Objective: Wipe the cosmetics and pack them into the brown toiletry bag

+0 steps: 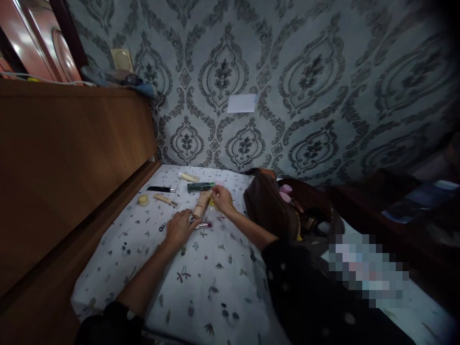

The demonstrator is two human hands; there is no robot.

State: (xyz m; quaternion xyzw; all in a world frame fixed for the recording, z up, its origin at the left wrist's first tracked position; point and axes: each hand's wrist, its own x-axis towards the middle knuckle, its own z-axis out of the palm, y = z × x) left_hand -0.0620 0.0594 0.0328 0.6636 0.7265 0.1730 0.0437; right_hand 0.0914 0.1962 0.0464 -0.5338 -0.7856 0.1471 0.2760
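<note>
A beige squeeze tube point(201, 205) lies slanted between my two hands on the patterned sheet. My left hand point(178, 228) is at its lower end, with thumb and fingers closed around that end. Right by the left thumb lies a lipstick point(205, 224) with a dark pink end. My right hand point(223, 199) is closed in a pinch by the tube's upper end; what sits between the fingertips is hidden. Beside those fingers are a small yellow item point(212, 201), partly covered, and a dark green bottle point(199, 187) lying on its side.
Left of the tube lie a black tube point(161, 189), a slim beige tube point(165, 200) and a small yellow jar point(143, 200). A cream tube point(189, 177) lies farther back. A brown bag point(268, 203) stands open at right. A wooden cabinet point(72, 167) borders the left.
</note>
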